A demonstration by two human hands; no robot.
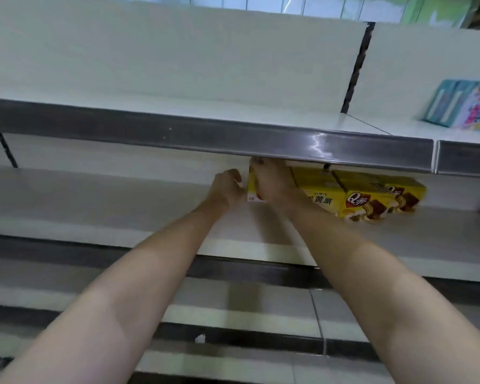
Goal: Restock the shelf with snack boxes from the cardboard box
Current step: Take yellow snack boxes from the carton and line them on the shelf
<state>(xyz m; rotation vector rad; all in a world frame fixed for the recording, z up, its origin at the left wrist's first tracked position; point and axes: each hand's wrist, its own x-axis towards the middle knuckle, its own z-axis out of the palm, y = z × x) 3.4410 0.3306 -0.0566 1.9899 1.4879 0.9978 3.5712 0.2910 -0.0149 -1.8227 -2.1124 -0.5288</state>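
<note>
The fingers of the right hand point(272, 181) are curled over the top and front of a yellow snack box point(313, 198), which is thereby held. The left hand point(227, 188) is set against the left end of the same box; its fingers appear bent at that end face, but whether they grip or merely press cannot be told. Both forearms are extended up and forward from the lower frame.

The held box rests on the middle shelf point(122, 206), tucked beneath the grey front rail of the upper shelf point(178, 134). Just beside it on the right, 2 further yellow boxes point(372, 200) are aligned in a row, apparently touching. The cardboard box named in the task is not in view.

The snack box is judged light and fairly stiff, being thin printed card, with a glossy face that may slide easily on the painted shelf. Its corners could be crushed by hard squeezing, so a hold across the top with support at 1 end is judged suitable.

The shelving is white metal with a plain white back panel point(178, 56) and dark slotted uprights. A blue and multicoloured package point(460, 106) stands on the upper shelf at far right. Lower shelf edges are seen below the arms.
</note>
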